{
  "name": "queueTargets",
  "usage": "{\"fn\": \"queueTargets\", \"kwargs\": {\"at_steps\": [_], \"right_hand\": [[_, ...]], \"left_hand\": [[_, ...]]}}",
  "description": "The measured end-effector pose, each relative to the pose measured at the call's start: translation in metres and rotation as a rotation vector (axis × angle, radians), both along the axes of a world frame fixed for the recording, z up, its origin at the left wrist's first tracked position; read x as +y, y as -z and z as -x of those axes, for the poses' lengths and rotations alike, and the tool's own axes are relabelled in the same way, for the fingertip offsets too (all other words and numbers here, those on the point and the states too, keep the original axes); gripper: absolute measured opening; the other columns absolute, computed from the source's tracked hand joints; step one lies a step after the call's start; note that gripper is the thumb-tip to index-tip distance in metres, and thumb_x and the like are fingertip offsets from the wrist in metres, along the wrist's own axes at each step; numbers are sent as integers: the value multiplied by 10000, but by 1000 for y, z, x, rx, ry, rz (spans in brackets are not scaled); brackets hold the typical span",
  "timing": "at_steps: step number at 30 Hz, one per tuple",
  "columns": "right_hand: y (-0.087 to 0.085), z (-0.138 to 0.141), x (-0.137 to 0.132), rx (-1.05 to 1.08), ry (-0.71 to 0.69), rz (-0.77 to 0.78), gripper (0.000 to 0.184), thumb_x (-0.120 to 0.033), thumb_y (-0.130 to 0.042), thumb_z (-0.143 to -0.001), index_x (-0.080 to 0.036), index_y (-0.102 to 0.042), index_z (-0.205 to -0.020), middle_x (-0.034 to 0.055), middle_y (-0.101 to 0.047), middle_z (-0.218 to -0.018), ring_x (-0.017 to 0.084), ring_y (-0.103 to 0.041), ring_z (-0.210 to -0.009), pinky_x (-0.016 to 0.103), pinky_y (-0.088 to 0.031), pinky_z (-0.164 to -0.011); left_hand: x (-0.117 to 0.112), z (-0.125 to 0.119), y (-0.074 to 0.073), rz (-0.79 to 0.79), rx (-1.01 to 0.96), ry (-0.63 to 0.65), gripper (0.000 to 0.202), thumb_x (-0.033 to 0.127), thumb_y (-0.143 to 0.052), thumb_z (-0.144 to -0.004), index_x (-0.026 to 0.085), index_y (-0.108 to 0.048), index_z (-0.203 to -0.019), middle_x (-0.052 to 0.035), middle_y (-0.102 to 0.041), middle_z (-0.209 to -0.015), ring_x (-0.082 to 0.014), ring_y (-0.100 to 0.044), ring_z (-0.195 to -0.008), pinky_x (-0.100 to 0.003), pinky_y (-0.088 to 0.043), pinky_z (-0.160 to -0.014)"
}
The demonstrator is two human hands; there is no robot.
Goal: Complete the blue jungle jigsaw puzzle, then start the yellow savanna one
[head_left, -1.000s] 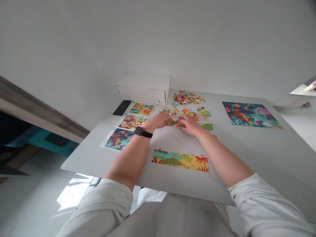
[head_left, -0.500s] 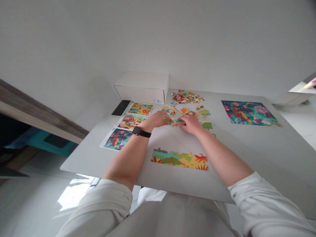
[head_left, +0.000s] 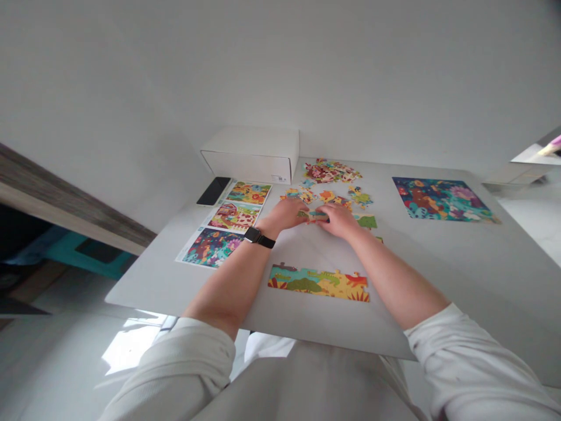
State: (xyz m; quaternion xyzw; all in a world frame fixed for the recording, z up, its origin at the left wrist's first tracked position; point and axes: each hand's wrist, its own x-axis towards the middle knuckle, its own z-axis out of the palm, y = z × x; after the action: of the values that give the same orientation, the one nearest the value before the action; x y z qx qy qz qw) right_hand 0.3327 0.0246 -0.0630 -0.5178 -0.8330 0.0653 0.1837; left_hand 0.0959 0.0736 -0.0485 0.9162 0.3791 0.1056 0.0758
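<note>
Head view, mid-jigsaw at the desk

Pale desk (head_left: 438,263) has a finished jigsaw (head_left: 442,200) near the far right corner, a long assembled strip (head_left: 319,283) toward the front edge, and a white cardboard box (head_left: 249,166) at the far edge. Left hand (head_left: 284,213) and right hand (head_left: 338,221) sit close together, pinching a small cluster of thin card pieces (head_left: 313,216), joined I think, hard to tell at this size. Loose heap (head_left: 331,171) just beyond: one careless wrist could scatter those light, knobbly bits.

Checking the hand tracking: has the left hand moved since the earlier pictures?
Yes, slightly: the left hand has shifted rightward, judged against the assembled puzzle strip below it.
</note>
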Motion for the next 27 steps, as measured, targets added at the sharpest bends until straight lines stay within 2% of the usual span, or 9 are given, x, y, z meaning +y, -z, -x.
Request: {"fn": "queueTargets", "kwargs": {"at_steps": [5, 12, 16, 22, 27], "right_hand": [[0, 0, 0, -4, -5, -12, 317, -293, -782, -924, -205, -763, -1228, 119, -770, -1234, 297, -699, -1185, 438, -532, -1072], [-1, 0, -1, 1, -6, 1, 323, -270, -758, -929, -214, -761, -1247, 117, -764, -1261, 290, -701, -1199, 431, -532, -1084], [-1, -1, -1, 14, -10, 12, 354, -240, -750, -913, -219, -756, -1266, 124, -759, -1287, 292, -699, -1206, 440, -527, -1092], [-3, -1, -2, 5, -11, 9, 339, -227, -740, -917, -216, -767, -1254, 113, -763, -1269, 284, -696, -1193, 430, -523, -1091], [-2, -2, -2, -23, -102, -21, 279, -194, -703, -946, -251, -813, -1196, 92, -748, -1326, 282, -672, -1238, 457, -484, -1143]], "left_hand": [[-7, -6, -1, -41, -3, -73, 303, 383, -680, -962, 210, -804, -1178, -108, -776, -1255, -298, -703, -1201, -411, -539, -1075], [-1, 3, 1, 14, -19, 60, 384, 479, -754, -913, 221, -791, -1195, -104, -756, -1322, -293, -686, -1248, -427, -500, -1143], [-2, 0, 4, -16, -41, 11, 374, 486, -771, -896, 233, -801, -1169, -104, -765, -1297, -296, -697, -1206, -422, -523, -1098], [-4, -3, 6, -28, -45, 17, 357, 483, -790, -885, 249, -805, -1155, -92, -761, -1292, -287, -692, -1194, -407, -519, -1088], [-4, 0, 5, -12, -23, 7, 392, 506, -770, -904, 248, -801, -1198, -106, -725, -1334, -294, -667, -1239, -413, -502, -1113]]}}
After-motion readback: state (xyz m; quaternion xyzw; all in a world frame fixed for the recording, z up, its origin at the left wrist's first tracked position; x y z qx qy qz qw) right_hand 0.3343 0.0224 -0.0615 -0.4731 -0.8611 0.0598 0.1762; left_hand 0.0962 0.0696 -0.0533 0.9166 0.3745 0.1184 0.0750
